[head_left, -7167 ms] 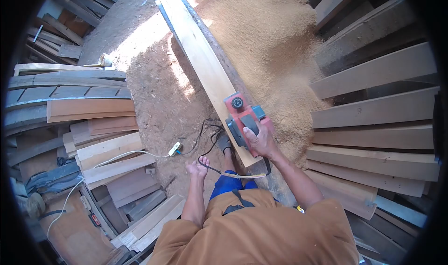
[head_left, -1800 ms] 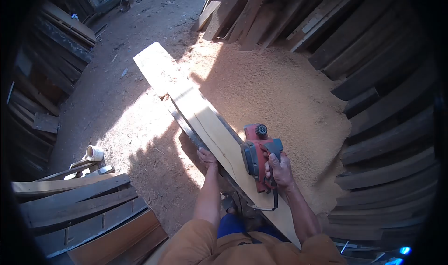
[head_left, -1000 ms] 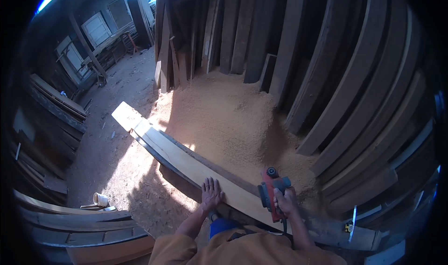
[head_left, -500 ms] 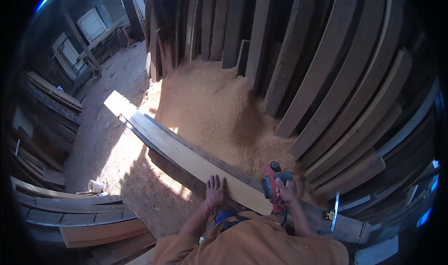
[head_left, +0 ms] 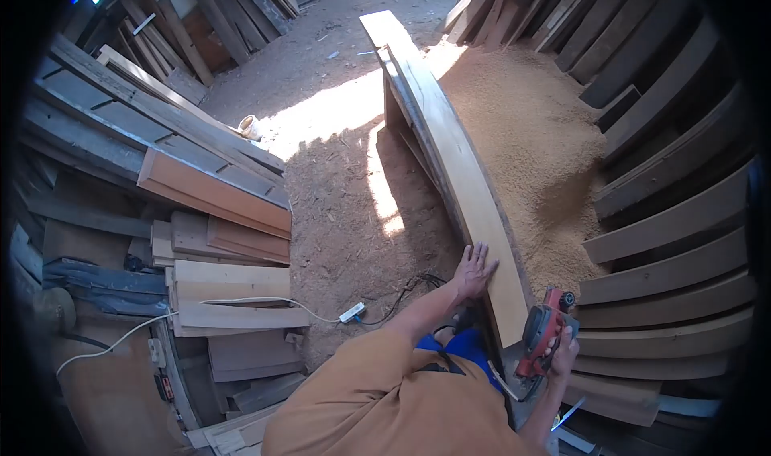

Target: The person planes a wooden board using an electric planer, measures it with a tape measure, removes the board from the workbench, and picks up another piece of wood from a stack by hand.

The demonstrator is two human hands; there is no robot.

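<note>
A long pale wooden board (head_left: 459, 163) lies on a darker, narrow bench (head_left: 522, 273) that runs away from my body. My left hand (head_left: 475, 273) rests on the board's left edge near its close end, fingers stretched out and holding nothing. At the near end, my right hand (head_left: 564, 353) is wrapped round the handle of a red and dark grey electric planer (head_left: 540, 335). The planer is at the board's right near corner; whether its sole touches the wood is hidden.
Sawdust and shavings (head_left: 522, 110) are heaped right of the bench. Planks (head_left: 666, 223) lean along the right side. Stacked boards (head_left: 241, 287) lie at left, with a white power strip (head_left: 352, 312) and cord on the ground near them. A pale bucket (head_left: 250, 126) lies farther off.
My view has swung left, bringing the stacked boards and power strip into sight. My left hand still lies on the board, and my right hand still grips the planer near its close end.
</note>
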